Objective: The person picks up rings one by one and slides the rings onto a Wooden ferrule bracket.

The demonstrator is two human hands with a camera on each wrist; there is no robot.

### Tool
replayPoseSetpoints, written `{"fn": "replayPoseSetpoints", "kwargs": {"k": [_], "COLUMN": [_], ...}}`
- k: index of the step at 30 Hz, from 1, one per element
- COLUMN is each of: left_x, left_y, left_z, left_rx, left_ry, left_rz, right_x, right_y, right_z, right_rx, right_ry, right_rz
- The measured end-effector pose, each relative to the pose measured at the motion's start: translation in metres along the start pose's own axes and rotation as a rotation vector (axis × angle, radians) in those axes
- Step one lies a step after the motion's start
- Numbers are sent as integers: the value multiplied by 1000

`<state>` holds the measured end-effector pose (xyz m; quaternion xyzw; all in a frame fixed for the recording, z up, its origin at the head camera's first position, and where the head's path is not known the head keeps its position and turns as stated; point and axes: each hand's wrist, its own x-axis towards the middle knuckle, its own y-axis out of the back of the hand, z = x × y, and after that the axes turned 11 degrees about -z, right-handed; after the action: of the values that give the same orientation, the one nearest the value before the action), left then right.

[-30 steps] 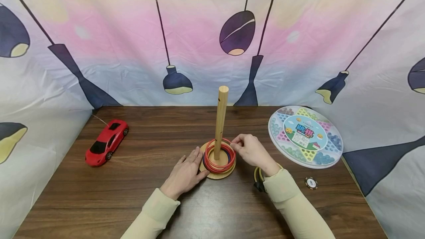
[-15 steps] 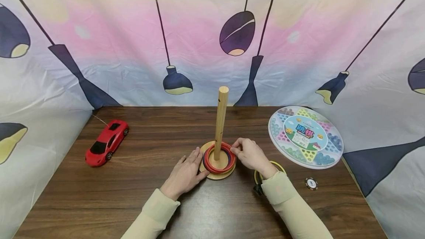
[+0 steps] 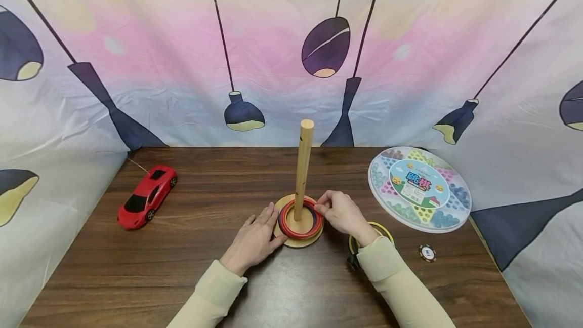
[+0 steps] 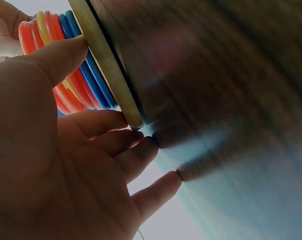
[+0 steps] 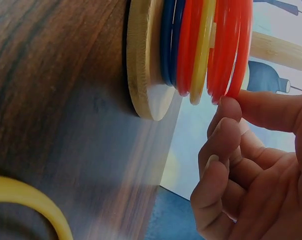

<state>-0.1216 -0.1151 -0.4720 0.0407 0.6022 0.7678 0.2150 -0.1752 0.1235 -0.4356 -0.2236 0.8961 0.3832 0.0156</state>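
Observation:
A wooden peg stands upright on a round wooden base. Around the peg lies a stack of rings: blue rings lowest, then red ones with a yellow ring between them. The thumb and index finger of my right hand pinch the topmost red ring at the stack's right side. My left hand rests at the left of the base, fingers nearly straight; its thumb and fingertips touch the base's edge.
Yellow rings with a black piece lie beside my right wrist. A Chinese checkers set and a poker chip are at the right. Far left stands a red toy car. A patterned curtain hangs behind the table.
My right hand has come down slightly with the red ring, which was raised and tilted and now lies level on the stack. My left hand stays in place.

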Motion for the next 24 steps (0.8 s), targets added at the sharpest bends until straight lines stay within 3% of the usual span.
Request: {"fn": "replayPoseSetpoints", "kwargs": {"k": [24], "left_x": [0], "left_y": [-1], "left_z": [-1], "left_rx": [3], "left_ry": [-5], "left_rz": [6], "right_x": [-7], "right_y": [8], "right_z": [6], "right_rx": [17], "right_ry": [-17], "right_rz": [4]}}
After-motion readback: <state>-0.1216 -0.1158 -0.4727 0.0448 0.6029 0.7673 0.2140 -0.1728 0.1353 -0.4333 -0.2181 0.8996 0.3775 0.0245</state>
